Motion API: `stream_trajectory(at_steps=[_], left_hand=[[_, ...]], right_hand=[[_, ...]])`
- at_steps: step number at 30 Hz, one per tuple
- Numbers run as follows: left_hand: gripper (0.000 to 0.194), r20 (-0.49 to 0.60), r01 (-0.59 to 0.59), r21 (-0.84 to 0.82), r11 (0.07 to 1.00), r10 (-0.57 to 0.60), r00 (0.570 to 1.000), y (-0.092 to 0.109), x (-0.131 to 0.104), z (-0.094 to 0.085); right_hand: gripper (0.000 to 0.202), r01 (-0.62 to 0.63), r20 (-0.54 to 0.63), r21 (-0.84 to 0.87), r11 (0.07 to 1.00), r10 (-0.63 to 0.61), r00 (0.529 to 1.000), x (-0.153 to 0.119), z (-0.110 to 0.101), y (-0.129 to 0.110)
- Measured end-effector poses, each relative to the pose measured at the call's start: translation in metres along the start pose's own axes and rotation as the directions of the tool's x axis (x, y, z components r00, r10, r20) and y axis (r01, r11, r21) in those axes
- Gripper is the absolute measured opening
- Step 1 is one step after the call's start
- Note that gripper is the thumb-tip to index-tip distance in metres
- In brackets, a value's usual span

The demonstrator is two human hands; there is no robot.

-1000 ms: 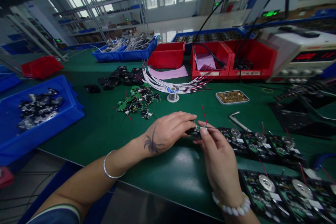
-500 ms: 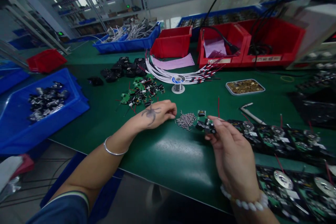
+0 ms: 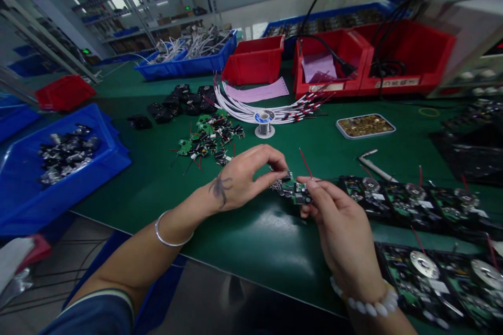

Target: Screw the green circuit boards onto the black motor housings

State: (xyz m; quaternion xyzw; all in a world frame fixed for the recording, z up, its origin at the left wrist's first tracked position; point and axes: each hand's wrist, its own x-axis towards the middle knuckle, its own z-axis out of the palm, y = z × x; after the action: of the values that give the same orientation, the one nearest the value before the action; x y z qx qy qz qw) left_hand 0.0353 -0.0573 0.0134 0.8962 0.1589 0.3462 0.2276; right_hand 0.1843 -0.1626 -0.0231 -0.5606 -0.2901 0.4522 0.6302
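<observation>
My right hand pinches a small green circuit board with black parts on it and a thin red wire standing up. At the board's left end, the thumb and fingers of my left hand close on its edge. Just under and behind these fingertips lies a heap of small metal pins, partly hidden by the hand and board. Loose circuit boards with red wires are piled beyond my left hand.
A solder spool stands before a bundle of white cables. Farther right are a tray of brass-coloured bits and red bins. Rows of assembled boards lie right of my right hand. A blue bin holds metal parts at left.
My left hand has moved right, from beside the pin heap to the board's left end. My right hand has shifted slightly left with the board, whose red wire now leans left.
</observation>
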Motion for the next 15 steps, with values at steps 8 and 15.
stream_trajectory(at_steps=[8,15], left_hand=[[0.005,0.05,-0.127,-0.059,0.99,0.13,0.99,0.0011,-0.0031,0.0108],[0.011,0.1,-0.286,-0.024,0.958,0.287,0.953,0.0023,-0.0019,0.0092]], right_hand=[[0.024,-0.025,0.035,-0.024,0.999,0.026,0.999,-0.0015,0.0022,-0.0027],[0.022,-0.03,0.065,0.003,1.0,0.03,0.997,-0.0012,-0.0003,-0.0012]])
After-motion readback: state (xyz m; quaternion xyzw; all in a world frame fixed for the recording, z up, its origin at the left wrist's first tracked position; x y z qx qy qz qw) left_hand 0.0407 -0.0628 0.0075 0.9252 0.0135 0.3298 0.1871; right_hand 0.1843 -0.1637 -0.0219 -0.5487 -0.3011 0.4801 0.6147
